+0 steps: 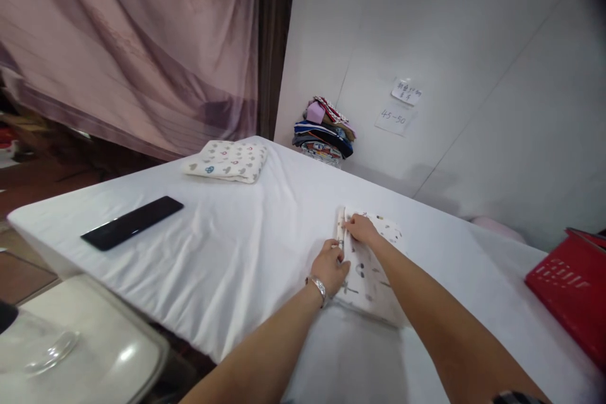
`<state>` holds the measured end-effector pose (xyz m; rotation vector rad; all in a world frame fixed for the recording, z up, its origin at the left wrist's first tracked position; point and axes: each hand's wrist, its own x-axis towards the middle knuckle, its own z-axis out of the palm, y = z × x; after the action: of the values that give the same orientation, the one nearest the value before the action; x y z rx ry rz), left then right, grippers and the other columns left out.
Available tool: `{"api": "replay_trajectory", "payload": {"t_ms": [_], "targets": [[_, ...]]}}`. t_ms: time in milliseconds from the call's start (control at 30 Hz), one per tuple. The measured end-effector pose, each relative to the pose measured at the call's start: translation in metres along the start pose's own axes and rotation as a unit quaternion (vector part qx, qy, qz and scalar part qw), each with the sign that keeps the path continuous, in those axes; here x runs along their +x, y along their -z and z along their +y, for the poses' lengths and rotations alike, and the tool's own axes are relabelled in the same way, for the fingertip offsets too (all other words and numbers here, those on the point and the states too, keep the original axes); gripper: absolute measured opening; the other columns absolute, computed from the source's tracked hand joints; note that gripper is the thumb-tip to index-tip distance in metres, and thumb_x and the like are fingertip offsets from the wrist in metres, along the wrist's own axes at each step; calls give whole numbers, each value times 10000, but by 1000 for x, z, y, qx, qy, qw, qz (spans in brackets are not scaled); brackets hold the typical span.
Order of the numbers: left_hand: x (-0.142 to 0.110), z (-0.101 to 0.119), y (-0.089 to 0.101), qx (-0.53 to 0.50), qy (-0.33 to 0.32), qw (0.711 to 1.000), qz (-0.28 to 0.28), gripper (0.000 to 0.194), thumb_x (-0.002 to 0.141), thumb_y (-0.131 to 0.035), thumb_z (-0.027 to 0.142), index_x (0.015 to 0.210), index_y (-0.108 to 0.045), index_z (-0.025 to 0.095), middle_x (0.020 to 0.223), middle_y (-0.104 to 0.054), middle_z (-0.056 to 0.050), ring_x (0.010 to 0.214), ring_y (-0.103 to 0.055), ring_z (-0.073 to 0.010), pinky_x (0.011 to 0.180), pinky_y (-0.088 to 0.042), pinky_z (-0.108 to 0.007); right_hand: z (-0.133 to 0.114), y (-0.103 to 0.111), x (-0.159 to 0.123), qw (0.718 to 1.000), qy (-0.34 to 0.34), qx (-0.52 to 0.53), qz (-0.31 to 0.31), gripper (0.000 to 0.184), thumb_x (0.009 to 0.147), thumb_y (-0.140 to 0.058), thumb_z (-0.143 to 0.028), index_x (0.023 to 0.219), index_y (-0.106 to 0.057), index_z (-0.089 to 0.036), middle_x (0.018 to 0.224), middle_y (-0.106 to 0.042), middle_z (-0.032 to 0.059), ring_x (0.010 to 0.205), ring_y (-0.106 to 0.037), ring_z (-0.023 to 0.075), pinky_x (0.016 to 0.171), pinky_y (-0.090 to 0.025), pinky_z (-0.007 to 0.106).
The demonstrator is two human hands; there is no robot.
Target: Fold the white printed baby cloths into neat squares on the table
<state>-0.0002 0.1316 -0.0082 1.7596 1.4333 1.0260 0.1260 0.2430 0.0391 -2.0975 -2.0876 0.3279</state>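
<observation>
While my left grip [330,266] and right grip [361,228] pinch its folded edge, the printed white cloth [374,290] lies on the desk [293,221] left of the red basket [568,297], likely light and soft, best held along that fold.

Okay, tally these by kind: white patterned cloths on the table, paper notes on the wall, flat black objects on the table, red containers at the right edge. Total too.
White patterned cloths: 2
Paper notes: 2
Flat black object: 1
Red container: 1
Total: 6
</observation>
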Motion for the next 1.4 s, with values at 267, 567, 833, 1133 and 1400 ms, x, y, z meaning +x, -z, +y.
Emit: {"api": "replay_trajectory", "payload": {"t_ms": [267, 567, 833, 1133, 1400], "targets": [[-4, 9, 4, 76, -75, 994, 22, 82, 691, -516, 128, 653, -483, 192, 1177, -466, -52, 1058, -441, -198, 822, -407, -293, -2, -2, 2, 998, 44, 23, 38, 185, 782, -442, -251, 762, -605, -167, 686, -630, 19, 653, -529, 120, 584, -323, 210], [-1, 6, 2, 95, -25, 995, 28, 140, 673, -522, 170, 577, -422, 193, 819, -506, -32, 809, -481, -165, 653, -382, -271, -5, -16, 4, 998, 25, 27, 54, 180, 754, -496, -308, 693, -597, -171, 681, -608, 17, 644, -506, 125, 577, -301, 222], [2, 9, 6, 66, 26, 997, 14, 200, 692, -503, 191, 521, -399, 187, 785, -528, -12, 753, -512, -139, 649, -376, -258, -3, -19, 2, 996, 29, 53, 58, 231, 780, -480, -368, 733, -605, -179, 690, -610, 18, 647, -513, 135, 587, -316, 229], [4, 7, 6, 87, 37, 996, 7, 197, 682, -504, 175, 529, -382, 189, 775, -522, -18, 748, -515, -145, 644, -374, -259, 7, -24, -24, 986, 125, 91, 61, 279, 836, -422, -256, 1052, -593, -213, 985, -611, 31, 908, -535, 140, 814, -366, 230], [5, 5, 6, 106, 42, 993, 3, 179, 691, -498, 188, 535, -409, 188, 798, -533, -25, 737, -512, -141, 619, -358, -253, 10, -29, -35, 975, 184, 82, 91, 339, 850, -343, -207, 1118, -551, -193, 1163, -541, 58, 1078, -467, 141, 921, -336, 260]]}}
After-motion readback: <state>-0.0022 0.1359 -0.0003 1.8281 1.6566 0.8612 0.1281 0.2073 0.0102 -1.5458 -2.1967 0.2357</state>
